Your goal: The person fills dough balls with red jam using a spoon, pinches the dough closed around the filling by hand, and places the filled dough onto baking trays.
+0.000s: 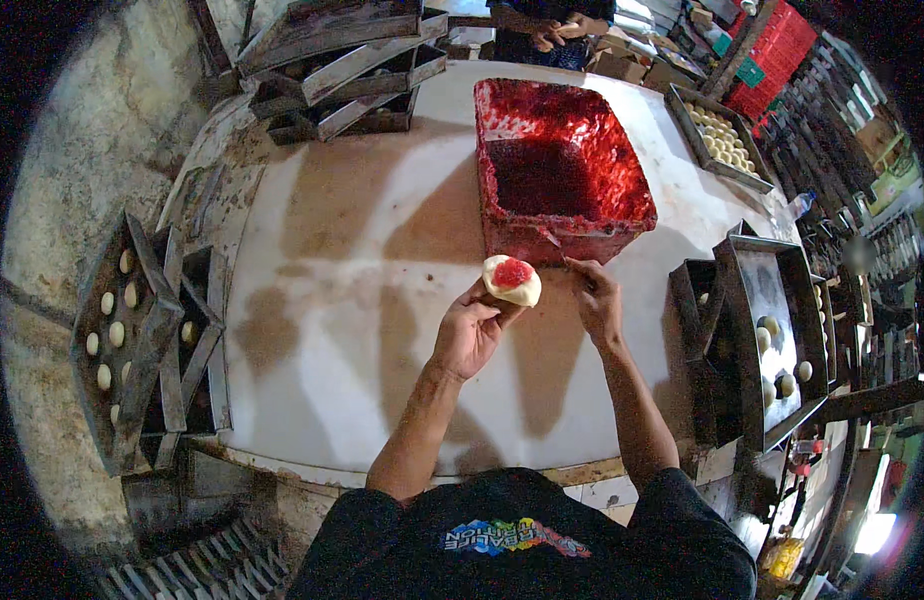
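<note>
A flattened piece of pale dough (524, 294) with a mound of red jam (512, 272) on it rests in my left hand (469, 333), whose fingers curl under it above the table. My right hand (597, 300) is closed on a thin spreading tool (550, 239), its far end smeared red; only part of it shows. That tool lies across the view of the near wall of a big rectangular tub (517, 235). Red jam coats the inside of the tub, with a dark red pool at its bottom.
On the pale worktable (322, 370), metal trays (352, 60) are stacked at the far left. Trays with dough balls stand at the left (142, 330), right (772, 400) and far right (722, 140). Across the table, another person's hands (557, 32) are visible.
</note>
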Demonstrator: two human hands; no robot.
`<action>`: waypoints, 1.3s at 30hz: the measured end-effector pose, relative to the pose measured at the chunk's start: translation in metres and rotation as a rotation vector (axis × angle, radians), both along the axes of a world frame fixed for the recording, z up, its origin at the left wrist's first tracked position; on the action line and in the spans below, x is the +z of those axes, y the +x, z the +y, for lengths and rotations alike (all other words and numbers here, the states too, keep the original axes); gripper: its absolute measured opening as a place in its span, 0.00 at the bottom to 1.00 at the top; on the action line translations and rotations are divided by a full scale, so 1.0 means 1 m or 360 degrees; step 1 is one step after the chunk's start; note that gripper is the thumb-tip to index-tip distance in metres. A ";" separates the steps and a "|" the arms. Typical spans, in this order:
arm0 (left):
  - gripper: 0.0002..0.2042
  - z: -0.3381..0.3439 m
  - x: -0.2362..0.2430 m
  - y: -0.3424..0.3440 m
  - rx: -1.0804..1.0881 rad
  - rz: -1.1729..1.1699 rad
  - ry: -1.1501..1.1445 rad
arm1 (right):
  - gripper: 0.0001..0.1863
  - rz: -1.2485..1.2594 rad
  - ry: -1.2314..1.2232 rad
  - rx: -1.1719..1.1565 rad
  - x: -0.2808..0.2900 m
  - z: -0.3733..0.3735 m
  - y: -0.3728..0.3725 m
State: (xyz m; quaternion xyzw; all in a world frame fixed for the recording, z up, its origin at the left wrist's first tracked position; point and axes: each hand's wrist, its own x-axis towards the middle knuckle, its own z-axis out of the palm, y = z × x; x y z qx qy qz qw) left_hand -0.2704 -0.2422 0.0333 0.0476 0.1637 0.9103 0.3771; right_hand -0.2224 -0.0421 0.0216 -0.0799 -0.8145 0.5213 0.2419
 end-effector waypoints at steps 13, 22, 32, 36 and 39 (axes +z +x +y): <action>0.20 -0.005 -0.035 0.027 0.0127 0.0061 -0.0118 | 0.12 -0.0346 0.0181 -0.0209 -0.048 -0.041 0.013; 0.19 -0.006 -0.040 0.040 -0.0202 -0.0080 -0.0033 | 0.23 -0.0421 -0.1291 0.0538 0.003 -0.075 0.047; 0.16 -0.007 -0.052 0.061 -0.0157 -0.0026 -0.0109 | 0.19 -0.0439 -0.1067 0.0181 -0.003 -0.088 0.092; 0.15 0.000 -0.055 0.075 -0.0052 0.0102 -0.0297 | 0.30 -0.0098 -0.0907 0.0342 -0.006 -0.094 0.110; 0.15 0.004 -0.065 0.091 0.0120 0.0152 -0.0524 | 0.27 -0.0270 -0.0243 -0.0014 -0.007 -0.094 0.123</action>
